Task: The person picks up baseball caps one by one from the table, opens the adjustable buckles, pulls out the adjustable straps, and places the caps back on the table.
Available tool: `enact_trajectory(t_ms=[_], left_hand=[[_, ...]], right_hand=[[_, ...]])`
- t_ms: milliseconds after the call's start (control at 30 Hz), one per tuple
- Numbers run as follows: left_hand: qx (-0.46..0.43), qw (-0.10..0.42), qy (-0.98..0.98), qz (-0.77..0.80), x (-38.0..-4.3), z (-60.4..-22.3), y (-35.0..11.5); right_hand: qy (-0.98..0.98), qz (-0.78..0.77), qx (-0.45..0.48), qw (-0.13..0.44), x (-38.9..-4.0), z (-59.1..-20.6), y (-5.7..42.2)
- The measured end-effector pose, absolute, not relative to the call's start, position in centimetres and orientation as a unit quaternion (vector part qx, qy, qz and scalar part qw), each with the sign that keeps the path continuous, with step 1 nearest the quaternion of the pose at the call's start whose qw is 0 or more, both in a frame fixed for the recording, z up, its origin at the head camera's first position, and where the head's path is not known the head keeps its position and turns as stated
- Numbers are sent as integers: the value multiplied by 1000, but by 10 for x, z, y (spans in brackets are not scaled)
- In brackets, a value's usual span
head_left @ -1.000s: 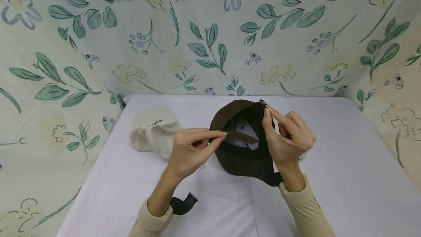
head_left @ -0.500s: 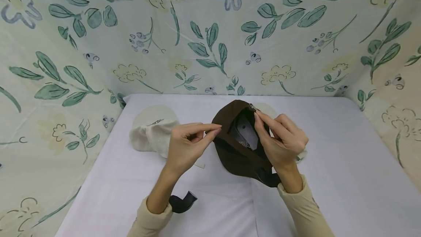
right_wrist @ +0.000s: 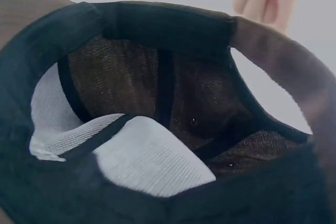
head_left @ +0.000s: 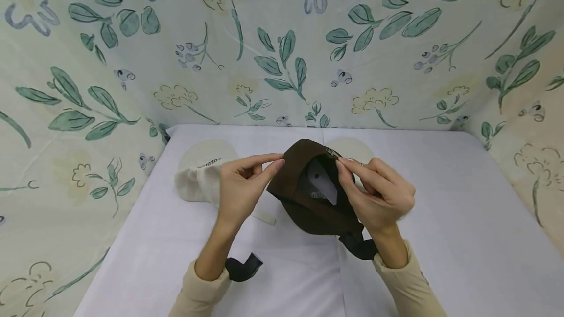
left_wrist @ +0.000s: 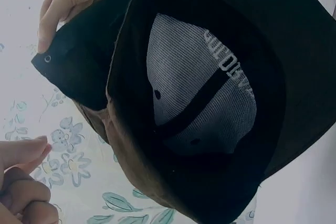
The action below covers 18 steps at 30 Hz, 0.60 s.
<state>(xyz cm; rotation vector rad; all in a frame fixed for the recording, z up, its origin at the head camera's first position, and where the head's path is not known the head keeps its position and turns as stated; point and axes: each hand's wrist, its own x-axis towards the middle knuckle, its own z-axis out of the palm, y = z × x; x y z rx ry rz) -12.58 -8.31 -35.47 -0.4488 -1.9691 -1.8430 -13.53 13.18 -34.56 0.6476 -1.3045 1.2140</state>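
Note:
A dark brown baseball cap is held over the table, its inside turned toward me. My right hand pinches its back edge near a small metal buckle. In the left wrist view the right fingers grip a dark flap with an eyelet beside the mesh lining. My left hand is at the cap's left side in the head view, thumb and forefinger extended. The left wrist view shows a gap between that hand and the cap. A brown strap borders the back opening in the right wrist view.
A cream cap with dark lettering lies on the white-covered table at left, its pale strap reaching toward the middle. Another cream cap is partly hidden behind the brown one. Floral cloth hangs behind and beside the table.
The left fingers pinched the brown strap and drew it left; now they appear off it. The brown cap has tilted and shifted left, with the right hand moving slightly left and down.

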Motion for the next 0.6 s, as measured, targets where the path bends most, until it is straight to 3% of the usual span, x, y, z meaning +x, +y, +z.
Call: enact_trajectory(t_ms=[233,600], left_hand=[[-91,140,-709,-685,-136,-362,-88],[-54,121,-707,-695,-144,-371,-91]], right_hand=[[-559,564,329,511,-133,-342,139],[-540,596,414,426,-129,-335,144]])
